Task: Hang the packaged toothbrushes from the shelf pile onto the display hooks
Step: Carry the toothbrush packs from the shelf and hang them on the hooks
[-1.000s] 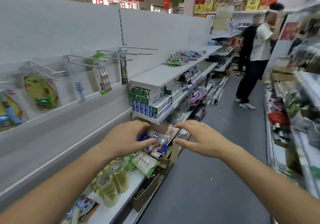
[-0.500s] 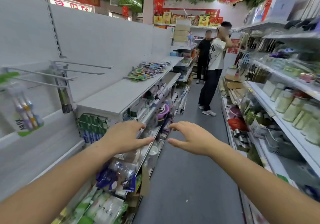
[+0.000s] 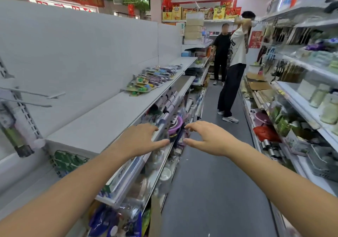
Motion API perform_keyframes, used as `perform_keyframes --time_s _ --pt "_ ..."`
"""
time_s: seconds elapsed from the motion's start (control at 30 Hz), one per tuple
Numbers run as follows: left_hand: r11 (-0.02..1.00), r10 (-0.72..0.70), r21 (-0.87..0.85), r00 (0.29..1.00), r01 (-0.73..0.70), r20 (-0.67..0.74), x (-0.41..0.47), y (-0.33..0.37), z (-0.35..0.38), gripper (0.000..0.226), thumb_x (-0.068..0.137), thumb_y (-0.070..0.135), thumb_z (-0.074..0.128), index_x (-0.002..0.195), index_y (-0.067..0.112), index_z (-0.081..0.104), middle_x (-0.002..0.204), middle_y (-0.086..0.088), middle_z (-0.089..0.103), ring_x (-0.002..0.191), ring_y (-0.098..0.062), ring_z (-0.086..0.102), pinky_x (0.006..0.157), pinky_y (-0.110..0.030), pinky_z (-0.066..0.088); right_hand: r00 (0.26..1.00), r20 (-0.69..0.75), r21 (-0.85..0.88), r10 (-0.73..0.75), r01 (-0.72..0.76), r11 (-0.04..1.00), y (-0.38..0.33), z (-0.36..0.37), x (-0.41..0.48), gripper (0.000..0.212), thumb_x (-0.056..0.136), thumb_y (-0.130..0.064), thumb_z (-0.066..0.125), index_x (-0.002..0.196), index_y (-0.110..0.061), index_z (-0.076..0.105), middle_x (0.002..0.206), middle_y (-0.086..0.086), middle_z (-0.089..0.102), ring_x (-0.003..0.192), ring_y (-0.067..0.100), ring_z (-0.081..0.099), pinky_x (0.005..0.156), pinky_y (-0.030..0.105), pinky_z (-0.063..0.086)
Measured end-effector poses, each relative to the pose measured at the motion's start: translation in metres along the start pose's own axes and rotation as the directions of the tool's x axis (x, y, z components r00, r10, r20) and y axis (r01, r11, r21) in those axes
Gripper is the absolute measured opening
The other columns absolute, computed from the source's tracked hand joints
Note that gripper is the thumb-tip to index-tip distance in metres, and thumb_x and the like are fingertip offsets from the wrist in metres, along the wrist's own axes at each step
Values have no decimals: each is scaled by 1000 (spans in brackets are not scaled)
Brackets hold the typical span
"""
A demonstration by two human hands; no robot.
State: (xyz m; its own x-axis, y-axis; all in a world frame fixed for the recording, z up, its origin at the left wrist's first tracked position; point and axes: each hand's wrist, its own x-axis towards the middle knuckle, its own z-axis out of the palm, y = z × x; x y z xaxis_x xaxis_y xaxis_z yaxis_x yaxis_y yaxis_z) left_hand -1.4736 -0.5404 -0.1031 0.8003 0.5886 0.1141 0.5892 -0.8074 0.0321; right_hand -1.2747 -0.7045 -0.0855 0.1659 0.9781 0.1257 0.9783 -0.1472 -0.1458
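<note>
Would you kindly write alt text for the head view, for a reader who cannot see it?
The left hand and right hand, both empty, reach along a shop aisle toward a pile of packaged toothbrushes on a shelf. Display hooks jut from the back panel; two people stand farther down.

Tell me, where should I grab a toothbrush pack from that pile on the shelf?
Pinch the flat card edge of the nearest pack, coming from the aisle side: the packs lie flat and overlapping, with the wall panel behind.
</note>
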Motion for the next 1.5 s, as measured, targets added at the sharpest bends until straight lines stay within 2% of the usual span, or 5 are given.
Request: perform_keyframes --time_s 0.47,0.57,0.8,1.33,1.5 --pt "973 -229 5 973 229 19 223 0 12 84 76 94 27 103 25 66 101 6 71 87 -16 66 77 -38 57 983 51 45 -177 175 984 191 -10 206 70 95 -68 44 150 -24 42 147 -3 52 133 17 49 109 37 42" --pt "967 -254 3 967 254 -2 266 -9 13 70 85 86 37 109 28 66 105 7 70 89 -15 65 77 -34 56 978 47 48 -205 203 978 216 -8 252 70 96 -67 43 151 -24 41 147 -3 52 133 17 49 110 37 42" --pt "958 -285 7 958 286 -38 375 -54 26 106 74 96 22 145 24 53 140 5 61 124 -17 59 99 -37 52 970 36 26 -240 239 971 270 -1 373 70 96 -65 44 152 -23 40 149 -2 50 135 18 48 112 38 40" --pt "898 -439 -6 894 441 -88 585 -136 36 95 74 97 25 123 25 64 122 3 69 94 -15 64 89 -38 56 940 55 18 -338 337 941 386 1 622 74 94 -71 40 153 -25 38 151 -2 49 136 17 47 112 39 40" --pt "802 -592 20 800 597 -96 640 -142 39 89 79 91 32 128 24 63 129 3 67 114 -20 63 94 -41 54 910 35 51 -413 411 910 429 0 706 84 88 -78 36 152 -23 40 151 -2 50 134 18 49 110 41 42"
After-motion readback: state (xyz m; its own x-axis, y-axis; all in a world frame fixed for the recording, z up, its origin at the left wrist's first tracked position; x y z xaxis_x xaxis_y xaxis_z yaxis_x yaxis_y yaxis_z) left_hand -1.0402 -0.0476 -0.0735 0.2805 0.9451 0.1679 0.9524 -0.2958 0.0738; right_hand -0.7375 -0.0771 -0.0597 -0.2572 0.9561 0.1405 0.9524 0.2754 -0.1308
